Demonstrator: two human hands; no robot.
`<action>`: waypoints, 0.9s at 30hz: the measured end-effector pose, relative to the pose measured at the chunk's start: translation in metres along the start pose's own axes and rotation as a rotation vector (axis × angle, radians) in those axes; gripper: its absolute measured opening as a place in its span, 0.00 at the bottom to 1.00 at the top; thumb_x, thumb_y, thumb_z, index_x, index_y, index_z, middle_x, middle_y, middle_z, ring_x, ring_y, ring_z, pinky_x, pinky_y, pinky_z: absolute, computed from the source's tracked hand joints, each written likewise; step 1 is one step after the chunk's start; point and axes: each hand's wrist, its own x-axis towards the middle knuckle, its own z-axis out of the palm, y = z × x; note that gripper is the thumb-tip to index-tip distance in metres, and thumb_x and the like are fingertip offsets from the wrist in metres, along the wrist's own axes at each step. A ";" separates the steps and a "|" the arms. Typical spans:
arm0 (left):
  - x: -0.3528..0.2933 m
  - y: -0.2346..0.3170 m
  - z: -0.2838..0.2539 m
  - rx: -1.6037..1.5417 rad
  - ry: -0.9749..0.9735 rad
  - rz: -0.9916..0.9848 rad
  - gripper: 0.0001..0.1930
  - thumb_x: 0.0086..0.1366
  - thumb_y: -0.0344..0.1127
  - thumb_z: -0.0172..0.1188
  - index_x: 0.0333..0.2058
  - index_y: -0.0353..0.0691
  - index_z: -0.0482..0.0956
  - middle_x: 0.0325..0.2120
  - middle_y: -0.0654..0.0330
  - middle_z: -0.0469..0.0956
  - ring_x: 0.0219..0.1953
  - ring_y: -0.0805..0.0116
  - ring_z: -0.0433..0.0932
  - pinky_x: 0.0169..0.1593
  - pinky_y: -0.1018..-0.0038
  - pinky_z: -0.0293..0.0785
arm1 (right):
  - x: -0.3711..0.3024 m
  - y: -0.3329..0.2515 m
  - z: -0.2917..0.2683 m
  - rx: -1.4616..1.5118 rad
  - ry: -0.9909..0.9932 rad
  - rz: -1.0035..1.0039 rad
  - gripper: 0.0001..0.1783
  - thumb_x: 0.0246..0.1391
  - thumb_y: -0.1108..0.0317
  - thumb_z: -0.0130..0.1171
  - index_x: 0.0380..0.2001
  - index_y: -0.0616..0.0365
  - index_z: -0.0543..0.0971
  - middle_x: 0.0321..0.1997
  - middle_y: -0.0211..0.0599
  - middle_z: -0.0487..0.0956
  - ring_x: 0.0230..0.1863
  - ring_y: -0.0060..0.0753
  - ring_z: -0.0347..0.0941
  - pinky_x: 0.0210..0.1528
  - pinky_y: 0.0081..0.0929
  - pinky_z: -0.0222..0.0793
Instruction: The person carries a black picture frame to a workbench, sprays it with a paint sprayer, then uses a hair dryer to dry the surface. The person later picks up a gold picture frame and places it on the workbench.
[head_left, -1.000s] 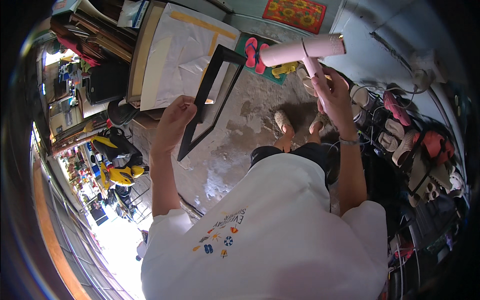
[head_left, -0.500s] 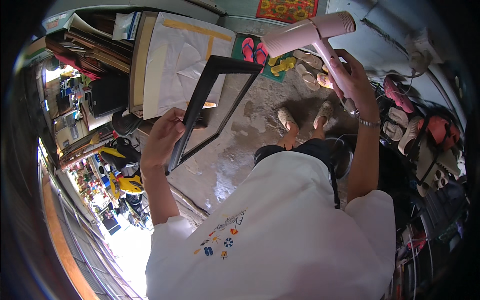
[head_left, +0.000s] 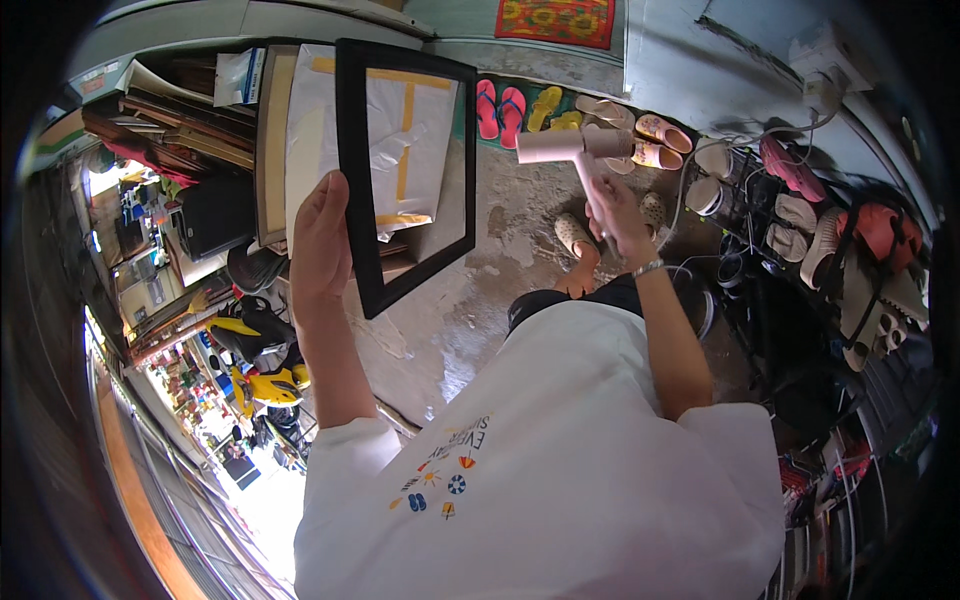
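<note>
My left hand [head_left: 322, 232] grips the left side of a black rectangular frame [head_left: 356, 180], which is held upright and has an open middle. Through it a white wrapped panel shows. To the right, my right hand [head_left: 622, 215] is closed around the handle of a pink hair dryer [head_left: 572, 146]. The dryer's nozzle points left at the frame, with a small gap between nozzle and frame edge. A pale cord [head_left: 690, 170] loops to the right of my right hand. Part of the dryer's handle is hidden by my fingers.
A wrapped panel [head_left: 312, 130] with yellow tape leans among stacked boards on the left. Sandals [head_left: 512, 112] line the far wall, and a shoe rack [head_left: 790, 235] stands at right. A wall outlet with a plug [head_left: 824, 92] is at upper right. A yellow motorbike [head_left: 262, 375] stands at left.
My right hand has brought the hair dryer down and left, toward the frame. The frame has turned to face me more fully, and my left hand has shifted with it.
</note>
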 end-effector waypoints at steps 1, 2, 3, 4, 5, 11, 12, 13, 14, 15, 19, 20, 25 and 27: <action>0.006 -0.001 0.002 -0.041 0.016 0.002 0.19 0.73 0.47 0.52 0.48 0.34 0.75 0.37 0.63 0.79 0.39 0.77 0.77 0.44 0.81 0.74 | -0.010 0.004 0.006 0.004 0.006 -0.030 0.18 0.66 0.53 0.54 0.45 0.57 0.70 0.20 0.32 0.73 0.10 0.23 0.65 0.10 0.22 0.58; 0.013 -0.002 0.006 -0.078 0.037 0.013 0.19 0.73 0.47 0.52 0.48 0.34 0.75 0.37 0.62 0.80 0.39 0.76 0.78 0.45 0.80 0.75 | -0.019 0.008 0.009 0.008 0.012 -0.062 0.17 0.66 0.54 0.54 0.43 0.57 0.71 0.19 0.31 0.72 0.10 0.23 0.65 0.10 0.22 0.58; 0.022 -0.003 0.010 -0.116 0.059 0.024 0.20 0.73 0.47 0.52 0.48 0.33 0.75 0.37 0.61 0.80 0.38 0.74 0.79 0.45 0.78 0.76 | -0.028 0.009 0.011 -0.050 0.032 -0.081 0.17 0.66 0.54 0.54 0.43 0.57 0.71 0.20 0.33 0.73 0.12 0.25 0.67 0.12 0.23 0.60; 0.030 -0.002 0.013 -0.149 0.083 0.037 0.20 0.73 0.47 0.51 0.49 0.33 0.75 0.37 0.60 0.81 0.38 0.72 0.80 0.45 0.77 0.77 | -0.038 0.007 0.012 -0.104 0.048 -0.101 0.18 0.65 0.54 0.55 0.44 0.58 0.72 0.20 0.34 0.74 0.13 0.27 0.69 0.13 0.24 0.62; 0.042 -0.004 0.011 -0.165 0.080 0.050 0.20 0.73 0.47 0.51 0.49 0.33 0.75 0.39 0.59 0.81 0.40 0.71 0.80 0.47 0.76 0.77 | -0.046 0.006 0.015 -0.157 0.067 -0.122 0.18 0.65 0.54 0.56 0.44 0.58 0.72 0.21 0.35 0.75 0.14 0.30 0.71 0.15 0.25 0.65; 0.107 -0.042 -0.009 -0.281 0.132 0.036 0.20 0.73 0.47 0.52 0.51 0.34 0.75 0.45 0.56 0.80 0.49 0.66 0.77 0.56 0.68 0.73 | -0.086 0.000 0.032 -0.612 0.154 -0.499 0.22 0.58 0.56 0.64 0.48 0.60 0.74 0.29 0.46 0.81 0.27 0.44 0.80 0.31 0.37 0.75; 0.111 -0.046 -0.003 -0.255 0.168 0.087 0.18 0.71 0.47 0.56 0.43 0.35 0.79 0.32 0.65 0.75 0.34 0.70 0.70 0.43 0.70 0.69 | -0.092 -0.007 0.040 -0.614 0.149 -0.621 0.22 0.57 0.57 0.64 0.48 0.59 0.73 0.29 0.46 0.81 0.27 0.45 0.80 0.31 0.37 0.75; 0.118 -0.047 -0.003 -0.207 0.193 0.060 0.18 0.71 0.48 0.56 0.42 0.35 0.79 0.31 0.65 0.75 0.34 0.70 0.70 0.43 0.70 0.69 | -0.098 -0.017 0.051 -0.613 0.148 -0.745 0.22 0.57 0.58 0.65 0.48 0.58 0.73 0.29 0.45 0.81 0.27 0.46 0.80 0.31 0.37 0.75; 0.123 -0.053 -0.007 -0.159 0.223 0.035 0.18 0.71 0.48 0.57 0.42 0.35 0.79 0.31 0.65 0.75 0.34 0.70 0.70 0.43 0.69 0.69 | -0.102 -0.027 0.063 -0.611 0.141 -0.868 0.22 0.56 0.59 0.66 0.49 0.57 0.73 0.29 0.45 0.81 0.28 0.47 0.80 0.31 0.37 0.75; 0.127 -0.059 -0.012 -0.111 0.254 0.009 0.18 0.71 0.48 0.57 0.42 0.36 0.79 0.31 0.65 0.75 0.34 0.69 0.70 0.44 0.69 0.69 | -0.105 -0.036 0.072 -0.622 0.121 -0.862 0.23 0.55 0.60 0.67 0.49 0.57 0.72 0.30 0.45 0.81 0.28 0.48 0.81 0.30 0.37 0.74; 0.135 -0.082 -0.027 -0.211 0.081 -0.057 0.18 0.72 0.48 0.55 0.41 0.37 0.79 0.33 0.62 0.78 0.35 0.70 0.75 0.45 0.69 0.72 | -0.102 -0.083 0.106 -0.584 0.081 -0.882 0.23 0.55 0.62 0.67 0.50 0.55 0.70 0.33 0.49 0.80 0.31 0.52 0.81 0.30 0.39 0.74; 0.128 -0.076 -0.016 -0.219 0.083 -0.077 0.17 0.73 0.48 0.53 0.41 0.38 0.79 0.33 0.61 0.80 0.37 0.70 0.77 0.46 0.70 0.74 | -0.099 -0.095 0.111 -0.587 0.100 -0.905 0.23 0.55 0.63 0.67 0.50 0.55 0.70 0.33 0.50 0.80 0.31 0.53 0.80 0.30 0.39 0.74; 0.120 -0.093 -0.025 -0.331 -0.051 -0.198 0.19 0.74 0.49 0.50 0.42 0.38 0.78 0.33 0.61 0.80 0.35 0.70 0.78 0.43 0.72 0.75 | -0.108 -0.113 0.094 -0.821 0.001 -0.933 0.22 0.54 0.61 0.68 0.48 0.56 0.73 0.29 0.43 0.79 0.24 0.38 0.78 0.27 0.31 0.70; 0.110 -0.091 -0.028 -0.285 -0.149 -0.228 0.19 0.74 0.49 0.50 0.42 0.38 0.78 0.33 0.61 0.80 0.36 0.70 0.78 0.44 0.72 0.76 | -0.124 -0.113 0.079 -0.905 -0.166 -0.889 0.22 0.53 0.61 0.69 0.47 0.56 0.73 0.29 0.42 0.79 0.25 0.39 0.78 0.27 0.32 0.70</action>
